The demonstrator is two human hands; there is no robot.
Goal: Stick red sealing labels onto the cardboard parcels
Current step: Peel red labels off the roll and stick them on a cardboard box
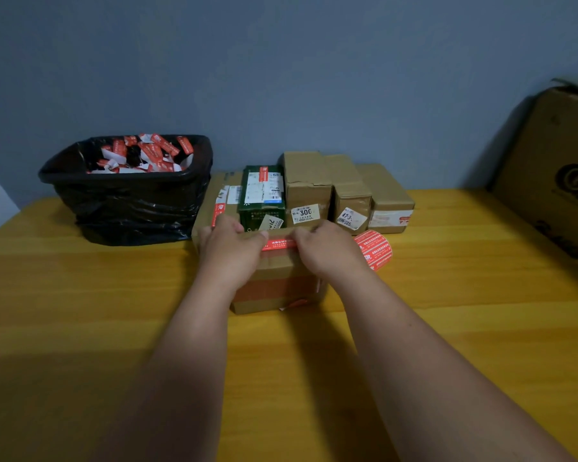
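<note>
1. Head view, hands: both forearms reach forward over the yellow wooden table [80,295]. The left hand [229,250] and right hand [327,251] lie palm down on the top of the cardboard parcel [274,288] at table centre, close together but not touching. Their fingers lie on the ends of a red sealing label [278,244] running along the parcel's far top edge; whether they pinch or only press it cannot be told.
2. A roll of red labels [374,250] lies just right of the right hand, its white print too small to read.
3. Writing: behind stands a row of boxes. A green box [262,195] carries white shipping labels, unreadable. One brown box [307,188] shows "300"; its neighbour [351,198] shows "47-3".
4. A black-lined bin [127,201] at the left holds red and white scraps.
</note>
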